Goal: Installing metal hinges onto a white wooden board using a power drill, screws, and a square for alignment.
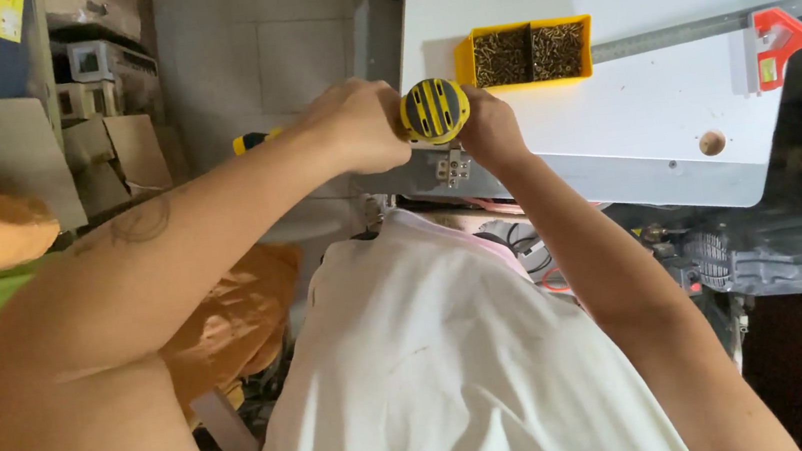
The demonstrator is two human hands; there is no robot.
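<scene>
My left hand (pixel 354 125) grips a yellow and black power driver (pixel 434 110), seen from its rear end, pointed at the near edge of a white panel (pixel 650 116). My right hand (pixel 491 130) is wrapped around the tool's front, right beside a small metal bracket (pixel 453 166) on the panel's edge. The driver's tip is hidden behind the tool body and my hands.
A yellow two-compartment tray (pixel 528 52) of brass screws sits on the panel. A metal square with a red corner (pixel 774 37) lies at the right. A round hole (pixel 712 142) is near the panel's front. Cardboard boxes (pixel 110 148) stand at the left, black parts (pixel 787 252) lower right.
</scene>
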